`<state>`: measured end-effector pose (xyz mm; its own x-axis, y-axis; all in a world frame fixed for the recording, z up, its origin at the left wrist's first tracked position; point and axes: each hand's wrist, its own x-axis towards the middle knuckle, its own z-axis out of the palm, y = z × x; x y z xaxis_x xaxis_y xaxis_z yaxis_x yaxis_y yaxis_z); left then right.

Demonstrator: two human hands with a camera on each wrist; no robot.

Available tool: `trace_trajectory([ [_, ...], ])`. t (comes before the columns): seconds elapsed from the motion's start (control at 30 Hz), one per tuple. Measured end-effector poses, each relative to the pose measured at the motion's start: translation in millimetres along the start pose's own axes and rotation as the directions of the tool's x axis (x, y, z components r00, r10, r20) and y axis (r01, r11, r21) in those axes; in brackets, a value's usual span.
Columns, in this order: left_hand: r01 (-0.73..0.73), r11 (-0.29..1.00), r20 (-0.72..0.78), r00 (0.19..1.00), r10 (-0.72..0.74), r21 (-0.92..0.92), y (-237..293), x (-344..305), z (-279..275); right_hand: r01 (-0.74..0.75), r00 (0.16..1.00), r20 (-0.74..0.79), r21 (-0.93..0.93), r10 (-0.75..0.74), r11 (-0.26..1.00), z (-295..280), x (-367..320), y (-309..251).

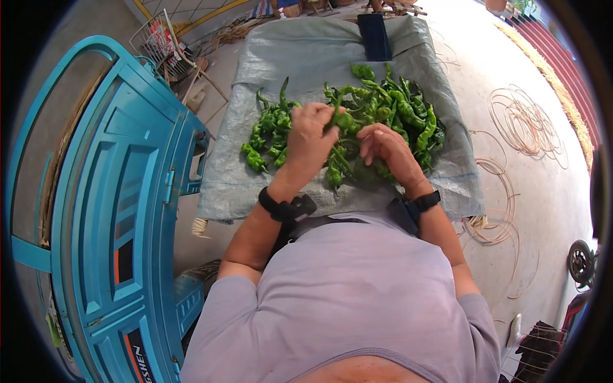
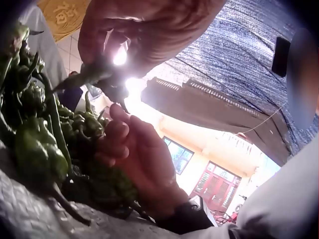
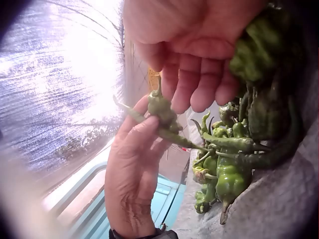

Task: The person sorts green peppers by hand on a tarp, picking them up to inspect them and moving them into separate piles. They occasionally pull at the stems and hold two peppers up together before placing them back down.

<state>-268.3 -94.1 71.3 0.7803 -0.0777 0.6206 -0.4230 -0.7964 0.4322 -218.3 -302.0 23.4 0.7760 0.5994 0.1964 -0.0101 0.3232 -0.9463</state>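
My left hand pinches green peppers between thumb and fingers, above the cloth. A long thin pepper lies across a shorter, lumpy one in that grip, stem upward in the right wrist view. Close by on the right, my right hand has loosely bent fingers and nothing in them. Its fingers hang near the held peppers in the right wrist view. Below and beyond both hands spreads a large heap of green peppers. To the left of my left hand lies a smaller group of peppers.
A grey woven cloth covers the work surface, with a dark flat phone-like object at its far edge. A blue metal vehicle side stands close on the left. Coiled cords lie on the floor at right.
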Motion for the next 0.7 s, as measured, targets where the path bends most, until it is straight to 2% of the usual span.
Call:
trace_trajectory([
  [0.13, 0.019, 0.964, -0.241, 0.969, 0.047, 0.267, -14, 8, -21, -0.017, 1.000, 0.002, -0.037, 0.017, 0.999, 2, -1, -1],
  [0.23, 0.043, 0.938, -0.303, 0.951, 0.067, 0.343, -12, 4, -29, -0.017, 0.999, 0.031, -0.123, 0.021, 0.992, 2, -1, 0],
  [0.27, 0.063, 0.973, -0.239, 0.971, -0.009, 0.220, -16, 2, -26, -0.018, 0.999, 0.030, -0.119, 0.022, 0.993, 2, 0, -1],
  [0.3, 0.144, 0.988, -0.174, 0.973, -0.151, -0.051, -13, 1, -24, -0.021, 0.999, 0.030, -0.116, 0.024, 0.993, 2, 0, -1],
  [0.33, 0.236, 0.921, -0.070, 0.960, -0.270, -0.312, -9, 0, -21, -0.025, 0.999, 0.028, -0.113, 0.028, 0.993, 3, 0, -1],
  [0.37, 0.327, 0.776, 0.060, 0.934, -0.352, -0.539, -4, -1, -17, -0.029, 0.999, 0.029, -0.130, 0.033, 0.991, 3, -1, -2],
  [0.4, 0.326, 0.663, 0.115, 0.933, -0.342, -0.674, -4, -2, -10, -0.033, 0.999, 0.030, -0.148, 0.038, 0.988, 4, -1, -3],
  [0.5, 0.429, 0.413, 0.262, 0.877, -0.402, -0.803, 1, -2, 3, -0.058, 0.997, 0.035, -0.165, 0.064, 0.985, 7, 0, -6],
  [0.57, 0.373, 0.363, 0.232, 0.897, -0.376, -0.854, 3, -3, 11, -0.066, 0.995, 0.060, -0.160, 0.077, 0.985, 6, -1, -1],
  [0.6, 0.362, 0.347, 0.224, 0.898, -0.379, -0.865, 4, -2, 12, -0.066, 0.988, 0.126, -0.208, 0.094, 0.976, 1, 1, 3],
  [0.7, 0.354, 0.320, 0.217, 0.894, -0.392, -0.879, 4, -4, 15, -0.068, 0.984, 0.143, -0.273, 0.110, 0.960, -3, 1, 9],
])
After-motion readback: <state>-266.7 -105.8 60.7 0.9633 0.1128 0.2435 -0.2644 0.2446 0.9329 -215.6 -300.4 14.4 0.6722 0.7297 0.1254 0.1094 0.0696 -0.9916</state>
